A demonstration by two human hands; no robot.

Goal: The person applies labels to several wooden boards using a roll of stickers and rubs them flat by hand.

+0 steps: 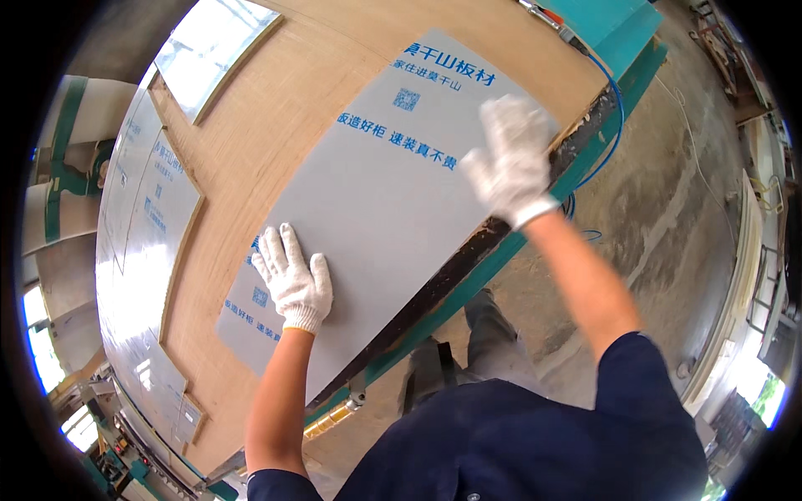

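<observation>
A grey panel (380, 213) with blue print lies flat along the near edge of a wooden board (230, 171). My left hand (291, 280), in a white knit glove, rests palm down on the panel's left part, fingers spread. Over the panel's right part, close to its near edge, is my right hand (511, 159) in a matching glove. Motion smears its fingers, but they look stretched out with the thumb apart. Whether the right palm touches the panel I cannot tell. Nothing shows in either hand.
Glossy film-covered panels (138, 217) lie at the left, with another shiny panel (213, 50) at the far side. A blue hose (619, 125) hangs over the green bench edge (501, 255) beside a metal air tool (555, 21). A yellow-handled tool (334, 416) hangs below the near edge.
</observation>
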